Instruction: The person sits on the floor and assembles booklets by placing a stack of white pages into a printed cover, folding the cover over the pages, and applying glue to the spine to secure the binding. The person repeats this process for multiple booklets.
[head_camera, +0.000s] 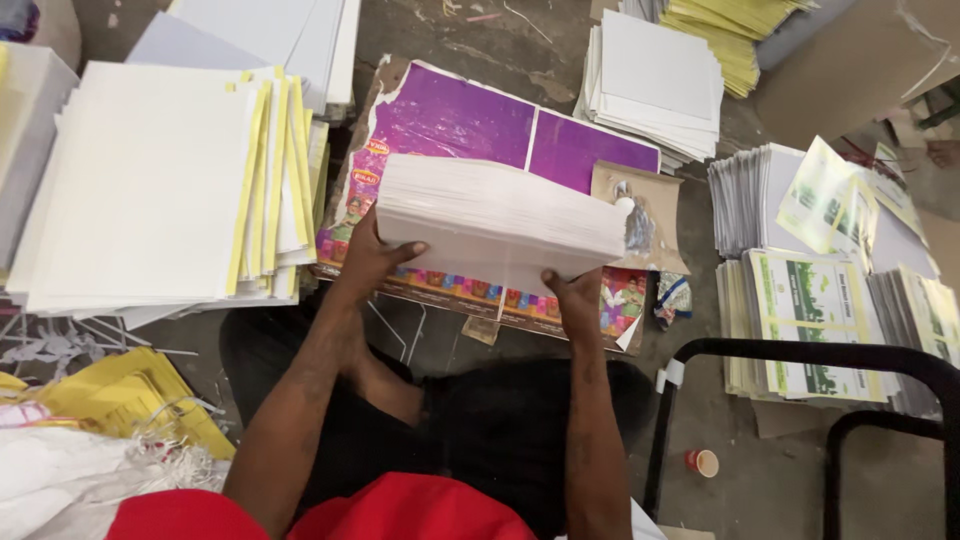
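Note:
A thick stack of white paper sheets (495, 215) is lifted on edge above a purple printed board (470, 125) on the floor. My left hand (372, 252) grips the stack's near left corner, thumb on top. My right hand (577, 293) holds the near right corner from below. Both forearms reach forward from my red shirt over dark trousers.
A fanned pile of white and yellow sheets (165, 180) lies at left. More white stacks (655, 80) sit at the back, green-printed stacks (815, 320) at right. A black metal frame (800, 352) and a small red cup (702, 462) are at lower right. Yellow papers (130, 395) lie at lower left.

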